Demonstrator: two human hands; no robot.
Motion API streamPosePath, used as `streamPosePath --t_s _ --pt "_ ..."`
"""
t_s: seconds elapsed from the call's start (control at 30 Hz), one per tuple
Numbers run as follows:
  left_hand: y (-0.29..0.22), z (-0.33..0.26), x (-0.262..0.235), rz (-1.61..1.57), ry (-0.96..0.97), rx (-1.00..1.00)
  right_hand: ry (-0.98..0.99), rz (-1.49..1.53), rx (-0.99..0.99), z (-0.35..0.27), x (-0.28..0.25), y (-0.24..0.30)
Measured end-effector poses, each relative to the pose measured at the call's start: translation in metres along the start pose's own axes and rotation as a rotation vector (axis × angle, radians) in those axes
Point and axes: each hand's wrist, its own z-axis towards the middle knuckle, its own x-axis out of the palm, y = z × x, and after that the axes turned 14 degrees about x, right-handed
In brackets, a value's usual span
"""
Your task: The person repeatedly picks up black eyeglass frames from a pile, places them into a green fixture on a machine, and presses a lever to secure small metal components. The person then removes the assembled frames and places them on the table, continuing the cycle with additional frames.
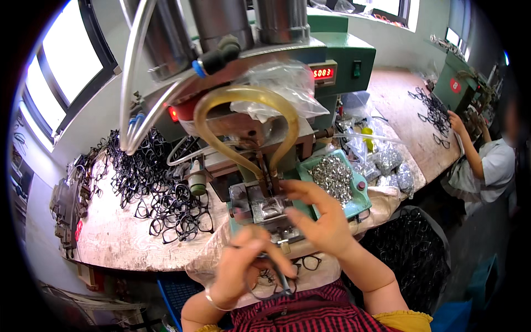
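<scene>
Low in front of my apron, my left hand (pixel 246 265) is closed on a dark eyeglass frame (pixel 285 285); motion blurs the fingers a little. My right hand (pixel 321 221) reaches to the metal fixture (pixel 268 209) of a bench machine, thumb and forefinger apart at its right side. I see nothing held in that hand. Above the fixture, a bent yellowish tube (pixel 249 93) loops down to narrow metal parts. Another eyeglass frame (pixel 311 262) lies on the cloth below the fixture, partly hidden.
Black eyeglass frames (pixel 180 216) are heaped on the left of the wooden table (pixel 116 238). A green tray (pixel 362 207) of small metal pieces sits right of the machine, near plastic bags (pixel 387 160). A bin of dark frames (pixel 409 249) stands lower right. Another person (pixel 481 166) works at far right.
</scene>
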Motion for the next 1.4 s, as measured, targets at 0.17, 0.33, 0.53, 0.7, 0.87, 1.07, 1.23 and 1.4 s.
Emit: streamPosePath --t_s 0.17,0.33,0.53,0.7,0.87,1.07,1.23,1.4 --pt "0.041 0.016 0.016 -0.454 -0.130 -0.395 -0.531 -1.021 0.004 0.027 -0.054 -0.092" --pt "0.053 0.009 0.014 -0.587 -0.132 -0.316 -0.527 -0.807 -0.141 0.028 -0.070 -0.128" --pt "0.052 -0.001 0.004 -0.555 -0.065 -0.377 -0.254 -0.907 -0.362 0.044 -0.056 -0.112" --pt "0.057 -0.062 -0.008 -0.331 0.472 0.004 -0.488 -0.532 -0.157 0.037 -0.073 -0.135" --pt "0.029 -0.022 0.055 -0.491 1.111 0.561 -0.407 -0.143 -0.003 0.039 -0.043 -0.111" --pt "0.032 -0.021 0.041 -0.389 1.200 0.514 -0.351 -0.126 0.049 0.027 -0.034 -0.101" --pt "0.013 -0.053 -0.092 -0.231 0.291 0.334 -0.479 -0.228 0.047 -0.017 -0.065 -0.112" --pt "0.052 -0.029 -0.154 1.492 -0.395 0.241 -0.595 -0.096 0.099 -0.050 -0.081 -0.120"
